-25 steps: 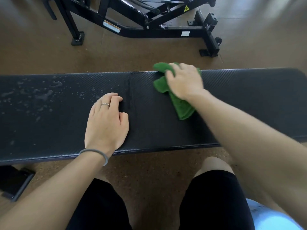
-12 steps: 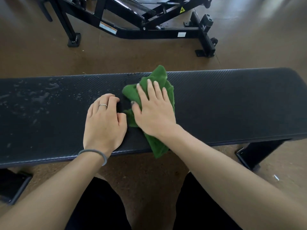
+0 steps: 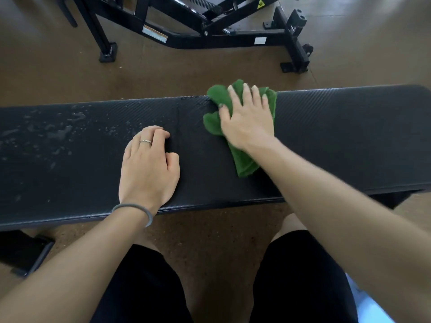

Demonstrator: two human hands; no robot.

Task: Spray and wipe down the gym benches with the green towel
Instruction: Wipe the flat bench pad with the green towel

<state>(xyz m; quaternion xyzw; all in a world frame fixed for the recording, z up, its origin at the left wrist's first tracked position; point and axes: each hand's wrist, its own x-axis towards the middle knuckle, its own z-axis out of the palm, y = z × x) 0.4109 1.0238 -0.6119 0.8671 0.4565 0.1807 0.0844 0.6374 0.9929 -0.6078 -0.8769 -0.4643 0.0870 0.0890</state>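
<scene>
A brown gym floor (image 3: 70, 73) is filling the background, with the black steel frame of another machine (image 3: 210, 40) standing on it at the far side. A long black padded bench (image 3: 349, 141) is running across the view from left to right. Spray droplets (image 3: 58, 131) are lying on the left part of its pad. The right hand (image 3: 247, 122) is pressing flat on the green towel (image 3: 245, 162), fingers straight and spread, at the far edge of the pad just right of its middle seam. The towel is lying bunched under the palm, one corner sticking out past the far edge and a tail trailing back toward the near edge beside the wrist. The left hand (image 3: 149, 169) is resting on the pad well apart from the towel, near the front edge, fingers loosely curled and holding nothing. A ring (image 3: 145, 141) is showing on one finger and a grey band (image 3: 135, 209) is circling the wrist. Black shorts (image 3: 144, 287) are covering the person's thighs at the bottom of the view.
</scene>
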